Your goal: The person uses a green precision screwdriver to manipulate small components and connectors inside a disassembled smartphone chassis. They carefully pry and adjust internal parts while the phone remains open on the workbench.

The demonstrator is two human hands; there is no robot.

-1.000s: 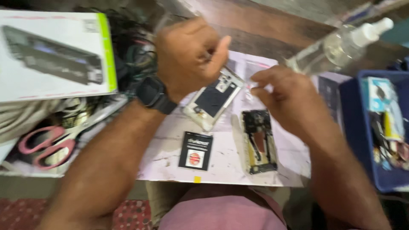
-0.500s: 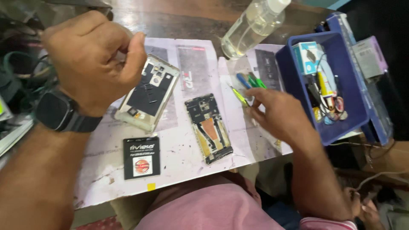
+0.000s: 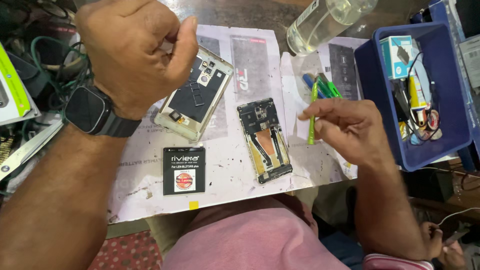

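The right hand [image 3: 350, 127] pinches a green tool [image 3: 313, 112] above the desk [image 3: 225, 170], beside the phone frame [image 3: 264, 140]. The left hand [image 3: 135, 50] is curled into a fist over the phone shell [image 3: 195, 92]; whether its grip holds anything I cannot tell.

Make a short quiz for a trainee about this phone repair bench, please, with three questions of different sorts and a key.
1. True or false: the right hand holds a green tool.
2. Which thing lies nearest the table's front edge? A) clear bottle B) black battery C) blue bin
3. Fill the gap: the left hand is closed in a fist above the phone's silver back ____.

Key:
1. True.
2. B. It lies flat on the paper sheet, left of the phone mid-frame.
3. Housing (or shell); whether the fist grips anything cannot be seen.
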